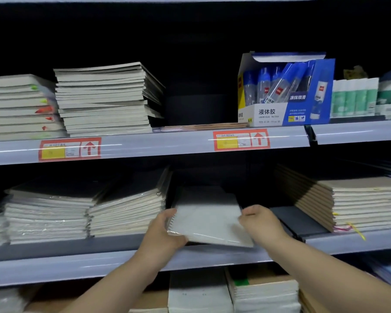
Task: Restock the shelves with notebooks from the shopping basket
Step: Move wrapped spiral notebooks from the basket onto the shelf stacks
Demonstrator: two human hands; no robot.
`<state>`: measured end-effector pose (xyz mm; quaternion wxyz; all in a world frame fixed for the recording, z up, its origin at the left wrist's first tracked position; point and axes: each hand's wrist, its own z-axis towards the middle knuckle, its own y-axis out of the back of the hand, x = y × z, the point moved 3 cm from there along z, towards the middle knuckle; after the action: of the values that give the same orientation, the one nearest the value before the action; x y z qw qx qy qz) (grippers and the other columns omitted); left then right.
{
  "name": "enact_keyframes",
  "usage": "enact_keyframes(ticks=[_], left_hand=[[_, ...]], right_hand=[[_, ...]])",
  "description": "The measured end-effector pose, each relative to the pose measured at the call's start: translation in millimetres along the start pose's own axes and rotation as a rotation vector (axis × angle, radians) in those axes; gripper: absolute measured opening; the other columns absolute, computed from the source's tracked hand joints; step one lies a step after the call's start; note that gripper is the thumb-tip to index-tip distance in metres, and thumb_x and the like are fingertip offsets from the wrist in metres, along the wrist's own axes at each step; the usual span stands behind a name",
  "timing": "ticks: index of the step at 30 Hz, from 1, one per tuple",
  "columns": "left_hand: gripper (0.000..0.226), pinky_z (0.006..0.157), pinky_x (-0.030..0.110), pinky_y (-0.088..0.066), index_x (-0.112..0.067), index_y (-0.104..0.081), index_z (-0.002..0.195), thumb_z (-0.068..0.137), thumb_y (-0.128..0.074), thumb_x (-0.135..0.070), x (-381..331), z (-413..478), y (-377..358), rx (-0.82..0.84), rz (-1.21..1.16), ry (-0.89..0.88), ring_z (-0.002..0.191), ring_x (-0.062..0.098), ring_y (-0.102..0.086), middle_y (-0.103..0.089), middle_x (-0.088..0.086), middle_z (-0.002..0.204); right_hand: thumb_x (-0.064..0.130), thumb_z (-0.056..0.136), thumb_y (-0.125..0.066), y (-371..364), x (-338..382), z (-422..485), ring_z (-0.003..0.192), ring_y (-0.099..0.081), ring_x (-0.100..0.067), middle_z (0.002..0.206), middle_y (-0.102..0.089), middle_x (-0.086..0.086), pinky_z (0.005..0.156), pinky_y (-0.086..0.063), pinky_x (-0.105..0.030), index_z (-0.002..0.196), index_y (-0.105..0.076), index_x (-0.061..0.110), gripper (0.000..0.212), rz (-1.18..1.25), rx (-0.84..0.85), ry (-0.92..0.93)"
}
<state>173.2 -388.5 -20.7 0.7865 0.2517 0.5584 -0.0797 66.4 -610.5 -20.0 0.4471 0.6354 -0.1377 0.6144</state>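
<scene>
On the middle shelf (pixel 122 247), both hands grip a grey spiral notebook (pixel 209 219) — left hand (pixel 165 233) curled round its spiral edge, right hand (pixel 261 221) clasping the opposite side.

Two hands, left hand (pixel 165 231) and right hand (pixel 261 222), holding one spiral notebook (pixel 209 219). On the upper shelf (pixel 167 143): two notebook stacks (pixel 104 98), one blue glue box (pixel 284 91). Along its front edge: two red price labels (pixel 69 149).

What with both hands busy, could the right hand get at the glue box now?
Likely not yet: the right hand grips the notebook; once freed, the glue box above stands unobstructed.
</scene>
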Motion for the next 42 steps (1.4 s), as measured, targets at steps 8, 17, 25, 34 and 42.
enact_keyframes(ticks=[8, 17, 25, 34, 42], left_hand=[[0.057, 0.073, 0.014, -0.035, -0.022, -0.051, 0.126, 0.076, -0.078, -0.019, -0.1, 18.4, 1.3, -0.149, 0.327, -0.091, 0.082, -0.007, -0.046, -0.043, -0.005, 0.117], [0.041, 0.074, 0.011, -0.035, -0.016, -0.056, 0.125, 0.086, -0.070, -0.013, 7.2, 27.2, 1.2, -0.204, 0.453, -0.175, 0.081, -0.002, -0.050, -0.049, -0.004, 0.112], [0.030, 0.065, 0.023, -0.041, -0.019, -0.060, 0.121, 0.092, -0.064, -0.024, 0.3, 31.2, 1.8, -0.219, 0.662, -0.216, 0.070, 0.002, -0.050, -0.042, -0.009, 0.101], [0.026, 0.064, 0.024, -0.040, -0.021, -0.059, 0.121, 0.097, -0.056, -0.030, -0.6, 47.5, -2.5, -0.188, 0.839, -0.184, 0.085, 0.015, -0.059, -0.047, -0.006, 0.117], [0.027, 0.073, 0.029, -0.049, -0.015, -0.063, 0.121, 0.094, -0.060, -0.019, 4.8, 49.5, -2.1, -0.177, 0.716, -0.222, 0.085, 0.016, -0.058, -0.049, -0.006, 0.107]], right_hand=[[0.037, 0.067, -0.087, -9.1, 9.5, -3.1, 0.126, -0.044, -0.014, 0.138, -0.046, 0.002, 0.094, -0.035, -0.019, 0.134, -0.050, 0.019, 0.078, -0.284, 0.305, 0.134], [0.033, 0.087, -0.070, -20.4, 6.3, 5.6, 0.128, -0.045, -0.012, 0.136, -0.052, 0.004, 0.093, -0.027, -0.012, 0.134, -0.056, 0.018, 0.050, -0.385, 0.256, 0.322], [0.031, 0.093, -0.063, -33.7, 2.0, 11.1, 0.102, -0.026, -0.005, 0.110, -0.052, 0.015, 0.088, -0.031, -0.016, 0.119, -0.066, 0.022, 0.028, -0.481, -0.017, 0.497], [0.035, 0.091, -0.064, -40.7, 1.3, 27.9, 0.099, -0.029, -0.005, 0.107, -0.054, 0.015, 0.075, -0.039, -0.025, 0.107, -0.066, 0.026, 0.019, -0.454, -0.029, 0.406], [0.035, 0.089, -0.066, -41.6, 0.8, 34.1, 0.107, -0.034, -0.010, 0.102, -0.052, 0.016, 0.076, -0.035, -0.023, 0.106, -0.065, 0.025, 0.019, -0.367, 0.018, 0.321]])
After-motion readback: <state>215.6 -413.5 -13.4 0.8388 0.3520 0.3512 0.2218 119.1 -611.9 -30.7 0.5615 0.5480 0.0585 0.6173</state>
